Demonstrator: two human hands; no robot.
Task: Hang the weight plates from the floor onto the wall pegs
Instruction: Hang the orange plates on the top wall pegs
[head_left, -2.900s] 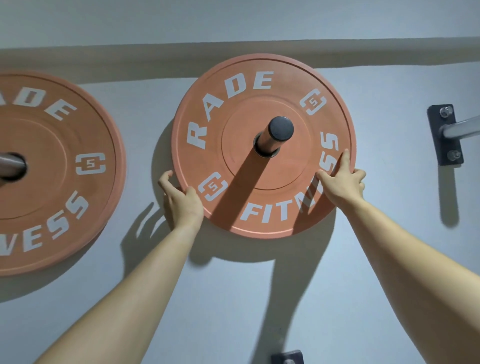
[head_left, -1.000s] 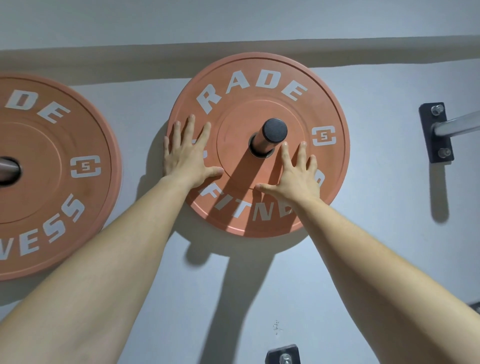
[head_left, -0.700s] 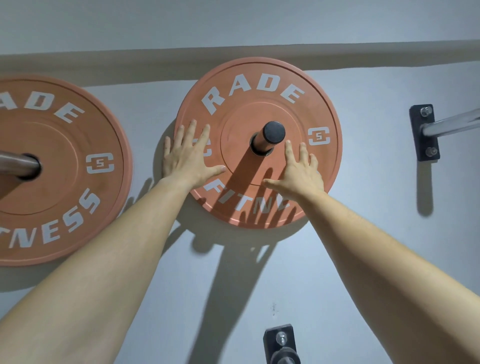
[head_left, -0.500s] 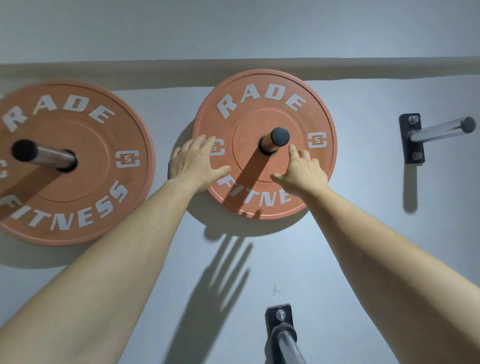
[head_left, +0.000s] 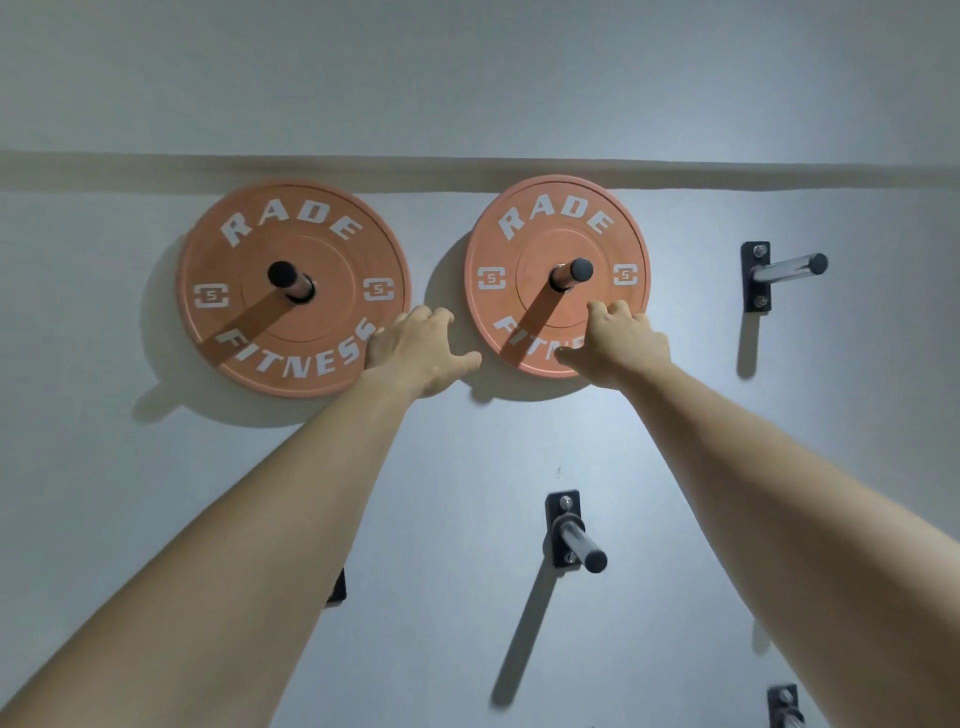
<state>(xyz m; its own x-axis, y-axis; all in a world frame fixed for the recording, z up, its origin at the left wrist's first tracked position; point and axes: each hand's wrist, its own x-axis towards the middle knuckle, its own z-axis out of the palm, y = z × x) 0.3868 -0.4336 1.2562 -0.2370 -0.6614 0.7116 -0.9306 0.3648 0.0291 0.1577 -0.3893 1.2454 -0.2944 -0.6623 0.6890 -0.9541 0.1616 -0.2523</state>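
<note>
Two orange weight plates lettered RADE FITNESS hang flat against the grey wall. The left plate (head_left: 337, 260) sits on its steel peg (head_left: 291, 278); the right plate (head_left: 530, 249) sits on another peg (head_left: 571, 273). My left hand (head_left: 415, 348) hovers in front of the gap between the plates, over the left plate's lower right rim, fingers loosely curled and holding nothing. My right hand (head_left: 618, 343) lies over the lower right face of the right plate with bent fingers, gripping nothing. The floor is out of view.
A bare peg (head_left: 789, 267) sticks out to the right of the plates. Another bare peg (head_left: 576, 540) is lower, below the right plate. A third peg's mount (head_left: 787, 709) shows at the bottom right. A dark bracket (head_left: 337, 587) peeks from behind my left forearm.
The view has pulled back from the wall, so both plates show whole. My left hand came off the right plate and moved left. My right hand's fingers curled.
</note>
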